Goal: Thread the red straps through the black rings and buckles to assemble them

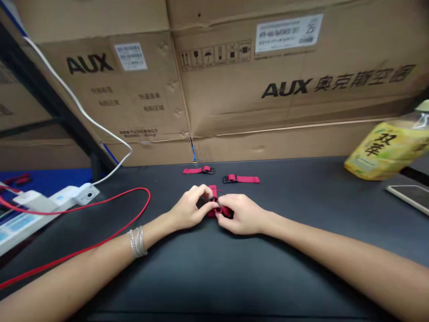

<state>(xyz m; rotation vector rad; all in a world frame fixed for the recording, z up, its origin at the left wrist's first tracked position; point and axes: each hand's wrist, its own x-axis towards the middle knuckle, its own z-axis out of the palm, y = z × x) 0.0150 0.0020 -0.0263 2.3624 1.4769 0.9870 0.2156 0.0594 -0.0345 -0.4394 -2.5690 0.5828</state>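
Observation:
Near the middle of the dark table, my left hand [190,209] pinches a red webbing strap [212,191] at its black ring [213,199]. From the other side, my right hand [244,215] has its fingers closed on the folded red webbing of the same strap. Part of the strap and most of the ring are hidden behind my fingers. Just beyond my hands lie two similar pieces: one red strap with a black buckle [196,170] to the left, another red strap [247,179] to the right. Neither is touched.
Large cardboard boxes [228,103] stand along the back. A power strip [50,203] with plugs and a red cable [134,217] occupies the left, under a white cable [78,105]. At right are a yellow-labelled bottle [385,147] and a phone [410,197].

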